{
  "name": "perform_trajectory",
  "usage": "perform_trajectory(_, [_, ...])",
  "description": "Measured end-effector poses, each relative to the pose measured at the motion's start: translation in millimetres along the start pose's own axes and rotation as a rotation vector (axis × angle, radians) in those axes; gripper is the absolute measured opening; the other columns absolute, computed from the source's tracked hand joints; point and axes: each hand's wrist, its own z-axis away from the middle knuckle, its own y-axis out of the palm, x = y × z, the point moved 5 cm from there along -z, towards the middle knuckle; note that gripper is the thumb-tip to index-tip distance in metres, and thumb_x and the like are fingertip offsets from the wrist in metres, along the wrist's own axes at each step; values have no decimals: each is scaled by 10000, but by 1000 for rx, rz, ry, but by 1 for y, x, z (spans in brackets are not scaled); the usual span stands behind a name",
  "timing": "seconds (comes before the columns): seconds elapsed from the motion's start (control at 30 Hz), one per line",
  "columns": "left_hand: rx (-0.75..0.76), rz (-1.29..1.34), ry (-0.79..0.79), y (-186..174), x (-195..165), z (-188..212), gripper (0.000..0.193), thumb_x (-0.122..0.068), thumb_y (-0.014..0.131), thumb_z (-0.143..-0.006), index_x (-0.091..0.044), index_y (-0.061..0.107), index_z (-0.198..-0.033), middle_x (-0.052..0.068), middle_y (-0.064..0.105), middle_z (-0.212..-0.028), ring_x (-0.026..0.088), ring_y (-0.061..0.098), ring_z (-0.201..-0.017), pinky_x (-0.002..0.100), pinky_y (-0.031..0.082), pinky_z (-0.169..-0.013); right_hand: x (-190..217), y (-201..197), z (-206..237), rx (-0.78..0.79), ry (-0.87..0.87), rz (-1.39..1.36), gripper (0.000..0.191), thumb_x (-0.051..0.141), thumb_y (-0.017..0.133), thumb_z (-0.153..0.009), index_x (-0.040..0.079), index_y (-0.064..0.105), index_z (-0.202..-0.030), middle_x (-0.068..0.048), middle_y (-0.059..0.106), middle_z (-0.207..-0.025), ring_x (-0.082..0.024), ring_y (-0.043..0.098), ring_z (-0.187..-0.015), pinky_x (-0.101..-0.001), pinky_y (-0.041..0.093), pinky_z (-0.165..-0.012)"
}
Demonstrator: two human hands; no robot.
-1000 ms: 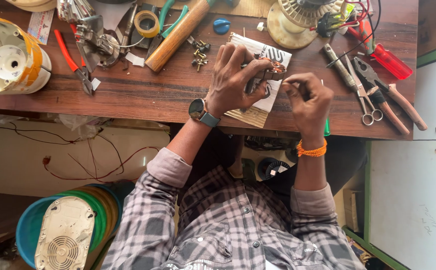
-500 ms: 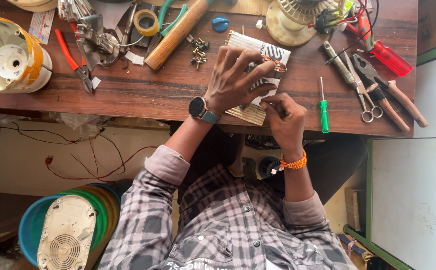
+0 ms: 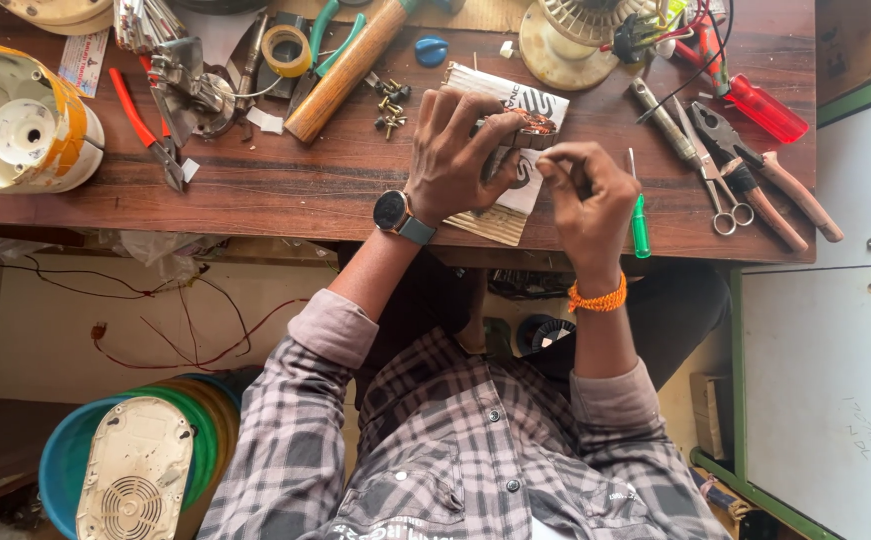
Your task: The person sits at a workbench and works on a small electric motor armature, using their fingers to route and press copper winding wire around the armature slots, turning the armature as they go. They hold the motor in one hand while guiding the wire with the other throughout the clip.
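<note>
My left hand (image 3: 456, 150), with a watch on its wrist, grips a small copper-wound coil part (image 3: 534, 124) and holds it over a white printed booklet (image 3: 516, 195) on the wooden bench (image 3: 286, 190). My right hand (image 3: 588, 195), with an orange thread band on its wrist, sits just right of the part. Its thumb and fingers are pinched together close to the coil, and anything between them is too small to see. A green screwdriver (image 3: 640, 218) lies on the bench beside my right hand.
Pliers and scissors (image 3: 731, 165) and a red screwdriver (image 3: 764, 105) lie to the right. A wooden hammer handle (image 3: 341, 72), tape roll (image 3: 286, 48), loose screws (image 3: 388, 108), red cutters (image 3: 146, 130) and a white-orange housing (image 3: 26, 120) lie left. Coloured basins (image 3: 171, 440) sit below the bench edge.
My right hand has moved left from the bench's right part to the coil, uncovering the green screwdriver. My left hand has kept hold of the coil part.
</note>
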Motion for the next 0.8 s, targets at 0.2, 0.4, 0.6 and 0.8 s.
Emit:
perform_trajectory(0.2, [13, 2, -17, -1, 2, 2, 380, -264, 780, -873, -164, 640, -1212, 23, 565, -1148, 226, 524, -1052, 410, 420, -881, 3, 3, -27, -41, -30, 68, 100, 95, 807, -1007, 35, 738, -1046, 28, 578, -705, -44, 397, -596, -264, 277, -540])
perform_trajectory(0.4, [15, 26, -35, 6, 7, 5, 414, -281, 786, -885, -164, 587, -1228, 32, 555, -1148, 228, 511, -1053, 413, 425, -900, 6, 14, -53, 85, -64, 130, 92, 75, 791, -995, 21, 743, -1053, -6, 654, -761, -58, 465, -601, -260, 325, -536])
perform_trajectory(0.6, [37, 41, -32, 5, 10, 5, 533, -320, 802, -899, -208, 577, -1370, 15, 476, -1016, 216, 463, -971, 395, 423, -891, -9, 26, -73, 242, -1, 115, 67, 56, 748, -1000, 23, 743, -1059, -39, 741, -874, -48, 587, -685, -238, 432, -588])
perform_trajectory(0.8, [15, 45, -25, 5, 12, 3, 454, -423, 861, -873, -254, 671, -1249, -25, 470, -981, 190, 453, -954, 366, 426, -883, -37, 17, -65, 186, 103, 128, 75, 92, 779, -992, 37, 743, -1028, -17, 707, -854, -53, 539, -667, -233, 401, -577])
